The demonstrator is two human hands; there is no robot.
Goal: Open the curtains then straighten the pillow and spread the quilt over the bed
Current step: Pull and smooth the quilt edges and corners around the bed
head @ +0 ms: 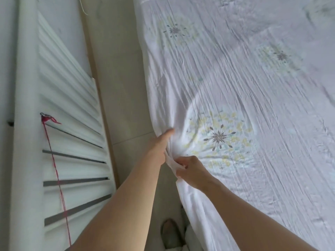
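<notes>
Quilt (235,105) edge bunched in both hands' closed fingers (181,163), white pleated curtain (68,109) across the floor strip (119,87).

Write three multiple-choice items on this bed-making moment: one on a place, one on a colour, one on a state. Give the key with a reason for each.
1. Where on the quilt do the two hands grip?
A. at its edge beside the floor strip
B. at its middle
C. at a far corner

2. What colour is the cord that hangs over the pleated white curtain?
A. blue
B. red
C. black

3. What is the state of the right hand?
A. open and flat on the fabric
B. off the quilt
C. closed on a bunch of fabric

Key: 1 A, the left hand and right hand both meet the quilt edge next to the bare floor. 2 B, the cord shows red against the white pleats. 3 C, white fabric is gathered inside the closed fingers.
</notes>
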